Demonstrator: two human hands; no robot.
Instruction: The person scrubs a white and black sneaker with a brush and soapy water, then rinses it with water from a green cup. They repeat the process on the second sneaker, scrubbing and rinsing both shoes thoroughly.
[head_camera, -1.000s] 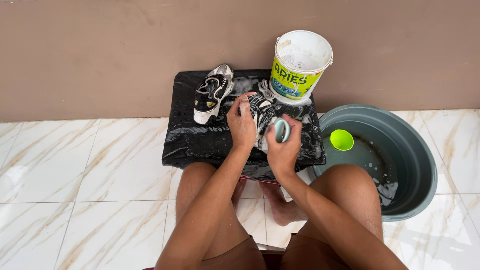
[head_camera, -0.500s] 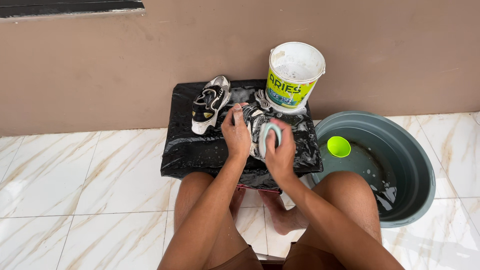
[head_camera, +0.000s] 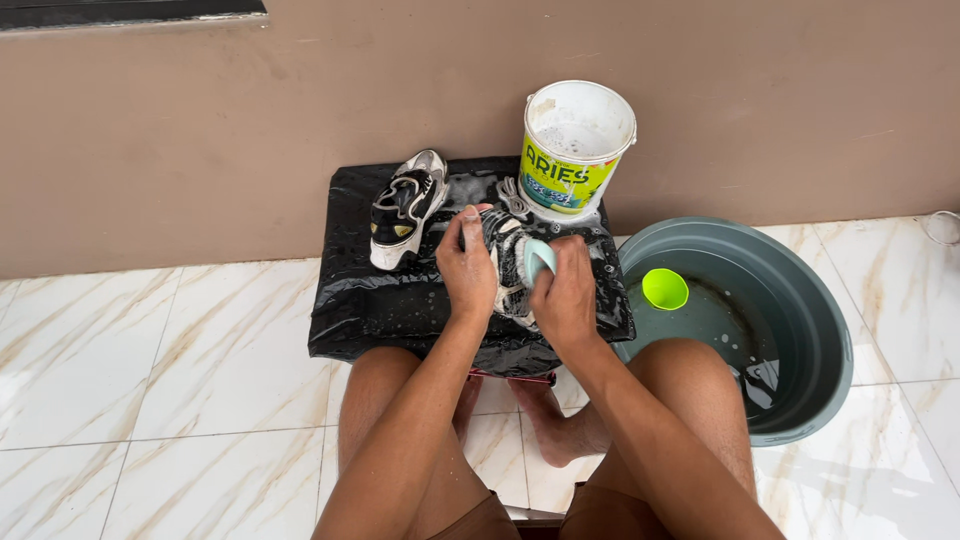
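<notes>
Since the earlier frame the right hand has slid its pale teal brush slightly along the shoe; the left hand remains clamped on that shoe. Right of the hands: grey basin with soapy water and a green cup. Under the hands: tabletop draped in black plastic sheet. Beyond the right hand: white bucket. Beyond the left hand: second shoe. Between them: loose laces.

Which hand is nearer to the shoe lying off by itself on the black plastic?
Left. The left hand grips the soapy shoe just right of the lone shoe; the right hand, holding a brush, is farther right.
</notes>
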